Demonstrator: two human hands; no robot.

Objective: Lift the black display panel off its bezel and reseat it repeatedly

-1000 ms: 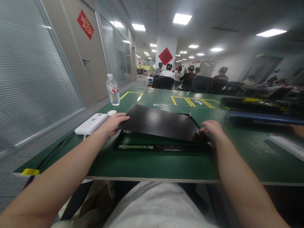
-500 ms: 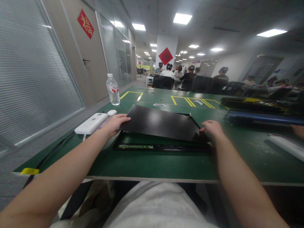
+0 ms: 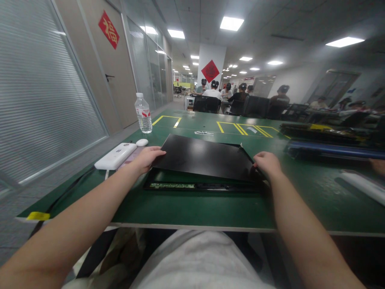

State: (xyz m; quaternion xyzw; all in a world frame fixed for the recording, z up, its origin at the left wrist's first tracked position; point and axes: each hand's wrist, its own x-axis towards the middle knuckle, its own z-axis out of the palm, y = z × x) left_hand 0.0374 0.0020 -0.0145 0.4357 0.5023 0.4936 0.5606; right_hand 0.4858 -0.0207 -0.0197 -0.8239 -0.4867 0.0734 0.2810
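A flat, glossy black screen panel (image 3: 204,156) lies tilted over a thin black frame (image 3: 228,188), turned slightly against it. My left hand (image 3: 147,157) grips the panel's left edge, thumb on top and the other fingers partly hidden. At the right side my right hand (image 3: 267,163) is closed in a pinch on the frame's side rail, close to the panel's right edge; its fingertips are partly hidden. Along the frame's near side runs a strip of green circuit board (image 3: 172,186), showing below the panel.
On the green table (image 3: 192,212), a white power bank-like device (image 3: 116,156) and a small white rounded case (image 3: 142,142) lie left. A water bottle (image 3: 143,114) stands behind them. Dark and blue long parts (image 3: 333,150) lie right, near another person's hand (image 3: 377,165).
The panel's far left edge has dropped very slightly. My right hand has shifted a little inward and closed more on the side rail; my left hand stays nearly in place.
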